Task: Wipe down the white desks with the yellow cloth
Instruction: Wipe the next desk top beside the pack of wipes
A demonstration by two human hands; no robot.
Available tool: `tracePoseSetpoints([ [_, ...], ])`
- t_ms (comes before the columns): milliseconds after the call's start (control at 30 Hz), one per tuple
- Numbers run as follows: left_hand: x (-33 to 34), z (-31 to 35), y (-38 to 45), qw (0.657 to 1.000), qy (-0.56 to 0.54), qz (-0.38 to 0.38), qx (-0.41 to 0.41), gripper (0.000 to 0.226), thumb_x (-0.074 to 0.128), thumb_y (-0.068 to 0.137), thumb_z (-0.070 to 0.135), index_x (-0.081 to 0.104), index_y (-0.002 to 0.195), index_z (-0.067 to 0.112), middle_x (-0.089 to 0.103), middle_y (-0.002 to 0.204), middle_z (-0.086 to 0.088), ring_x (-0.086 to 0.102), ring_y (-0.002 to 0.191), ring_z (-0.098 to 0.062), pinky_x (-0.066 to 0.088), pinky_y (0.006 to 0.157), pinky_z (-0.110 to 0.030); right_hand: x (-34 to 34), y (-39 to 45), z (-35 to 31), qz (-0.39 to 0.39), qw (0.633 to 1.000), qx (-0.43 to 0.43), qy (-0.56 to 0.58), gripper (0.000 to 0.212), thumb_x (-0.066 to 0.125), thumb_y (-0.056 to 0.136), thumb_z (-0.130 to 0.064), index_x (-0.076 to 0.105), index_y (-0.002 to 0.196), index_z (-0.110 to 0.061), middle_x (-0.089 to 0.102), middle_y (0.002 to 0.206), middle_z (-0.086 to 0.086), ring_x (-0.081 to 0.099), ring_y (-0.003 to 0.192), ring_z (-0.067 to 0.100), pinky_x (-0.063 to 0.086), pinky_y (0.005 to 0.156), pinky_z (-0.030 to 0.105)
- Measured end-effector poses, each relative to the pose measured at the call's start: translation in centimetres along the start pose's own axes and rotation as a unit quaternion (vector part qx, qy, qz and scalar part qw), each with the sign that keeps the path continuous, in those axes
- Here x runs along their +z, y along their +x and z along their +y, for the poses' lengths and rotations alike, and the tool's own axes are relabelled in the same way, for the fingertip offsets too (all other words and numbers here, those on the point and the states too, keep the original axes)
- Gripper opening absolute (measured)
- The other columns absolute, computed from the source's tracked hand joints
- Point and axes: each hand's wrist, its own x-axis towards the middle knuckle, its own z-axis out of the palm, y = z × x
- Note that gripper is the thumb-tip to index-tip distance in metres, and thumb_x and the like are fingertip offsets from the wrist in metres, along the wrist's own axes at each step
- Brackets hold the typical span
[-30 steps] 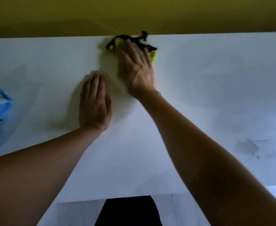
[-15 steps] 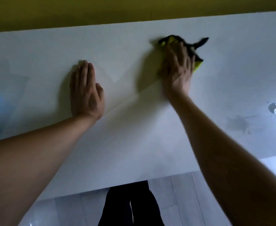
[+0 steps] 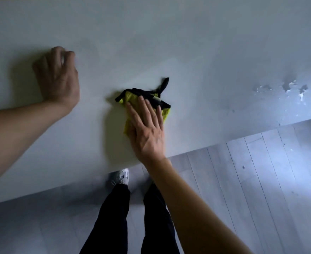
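Grey floor planks (image 3: 252,180) run below the white desk (image 3: 169,43), which fills the upper part of the view. At about 9 o'clock the person's left hand (image 3: 57,79) rests on the desk with the fingers curled under, holding nothing. Near the centre lies the yellow cloth (image 3: 143,103), with black trim and a black loop pointing to 12 o'clock. The right hand (image 3: 147,129) presses flat on the cloth, fingers straight and slightly apart. At 6 o'clock stand dark trousers (image 3: 114,217) and a pale shoe (image 3: 120,176). Toward 3 o'clock, wet spots (image 3: 288,88) shine on the desk, well apart from the cloth.
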Motion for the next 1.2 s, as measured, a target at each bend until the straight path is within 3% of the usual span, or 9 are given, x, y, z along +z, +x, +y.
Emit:
tracePoseSetpoints([
  [67, -0.2, 1.2, -0.6, 1.000, -0.013, -0.001, -0.020, 0.036, 0.030, 0.103, 0.018, 0.054, 0.129, 0.013, 0.051, 0.141, -0.020, 0.050, 0.118, -0.044, 0.035, 0.100, -0.054, -0.1, -0.7, 0.3, 0.001, 1.000, -0.006, -0.002, 0.055, 0.054, 0.099, -0.031, 0.044, 0.153, -0.023, 0.031, 0.164, 0.009, 0.023, 0.154, 0.025, 0.016, 0.124, 0.052],
  [167, -0.4, 4.6, -3.7, 0.996, -0.089, 0.007, 0.024, 0.034, 0.040, 0.101, 0.015, 0.056, 0.129, 0.011, 0.054, 0.140, -0.020, 0.052, 0.121, -0.044, 0.036, 0.102, -0.052, -0.2, -0.6, 0.5, -0.004, 1.000, -0.007, 0.006, 0.055, 0.050, 0.100, -0.034, 0.043, 0.153, -0.024, 0.029, 0.164, 0.009, 0.022, 0.154, 0.025, 0.015, 0.124, 0.052],
  [433, -0.7, 16.2, -13.6, 0.985, -0.171, 0.004, 0.011, 0.047, 0.041, 0.102, 0.018, 0.053, 0.146, 0.005, 0.049, 0.155, -0.020, 0.045, 0.144, -0.040, 0.032, 0.121, -0.050, -2.8, -3.0, 6.5, -0.011, 0.999, -0.038, 0.003, 0.057, 0.053, 0.100, -0.036, 0.040, 0.155, -0.026, 0.026, 0.166, 0.007, 0.019, 0.155, 0.021, 0.011, 0.126, 0.050],
  [633, 0.4, 19.3, -14.9, 0.993, -0.115, 0.003, 0.011, 0.053, 0.043, 0.102, 0.021, 0.047, 0.153, 0.006, 0.039, 0.163, -0.020, 0.033, 0.151, -0.044, 0.021, 0.127, -0.053, -8.6, -4.3, 19.2, 0.077, 0.994, 0.074, -0.018, 0.052, 0.049, 0.097, -0.028, 0.049, 0.149, -0.021, 0.037, 0.160, 0.010, 0.028, 0.151, 0.025, 0.016, 0.125, 0.050],
  [733, 0.5, 18.9, -14.8, 0.994, -0.111, 0.013, 0.013, 0.053, 0.042, 0.102, 0.021, 0.046, 0.153, 0.007, 0.038, 0.163, -0.020, 0.032, 0.152, -0.043, 0.019, 0.128, -0.052, -10.8, -4.1, 24.2, 0.109, 0.983, 0.141, -0.039, 0.054, 0.048, 0.097, -0.017, 0.047, 0.150, -0.022, 0.034, 0.162, 0.012, 0.025, 0.152, 0.025, 0.015, 0.124, 0.052],
  [900, 0.9, 18.9, -14.7, 0.994, -0.103, 0.021, 0.004, 0.054, 0.039, 0.103, 0.023, 0.044, 0.155, 0.008, 0.036, 0.165, -0.019, 0.029, 0.154, -0.042, 0.017, 0.129, -0.050, -8.8, -2.9, 20.4, 0.169, 0.952, 0.246, -0.062, 0.056, 0.039, 0.096, -0.026, 0.046, 0.151, -0.021, 0.035, 0.161, 0.013, 0.029, 0.151, 0.028, 0.015, 0.124, 0.053],
  [1000, 1.1, 18.6, -14.6, 0.994, -0.106, 0.029, 0.009, 0.053, 0.040, 0.103, 0.022, 0.046, 0.154, 0.009, 0.038, 0.164, -0.018, 0.031, 0.154, -0.041, 0.016, 0.130, -0.047, -5.5, -2.9, 13.8, 0.130, 0.983, 0.128, -0.005, 0.057, 0.052, 0.093, -0.025, 0.049, 0.149, -0.014, 0.036, 0.159, 0.017, 0.030, 0.150, 0.033, 0.015, 0.124, 0.054],
  [1100, 1.3, 18.3, -14.4, 0.993, -0.112, 0.033, 0.000, 0.051, 0.038, 0.104, 0.020, 0.051, 0.151, 0.007, 0.043, 0.161, -0.018, 0.036, 0.151, -0.042, 0.021, 0.128, -0.050, -3.4, -3.6, 8.3, 0.018, 1.000, -0.016, 0.000, 0.061, 0.053, 0.098, -0.031, 0.038, 0.156, -0.020, 0.025, 0.165, 0.012, 0.018, 0.155, 0.027, 0.011, 0.124, 0.053],
  [1200, 1.1, 18.5, -14.3, 0.993, -0.117, 0.033, -0.001, 0.050, 0.036, 0.104, 0.018, 0.051, 0.151, 0.007, 0.044, 0.161, -0.017, 0.036, 0.151, -0.040, 0.024, 0.127, -0.053, -4.0, -3.4, 9.7, -0.025, 0.996, -0.081, -0.001, 0.060, 0.050, 0.101, -0.037, 0.033, 0.158, -0.024, 0.023, 0.166, 0.009, 0.016, 0.155, 0.024, 0.011, 0.125, 0.050],
])
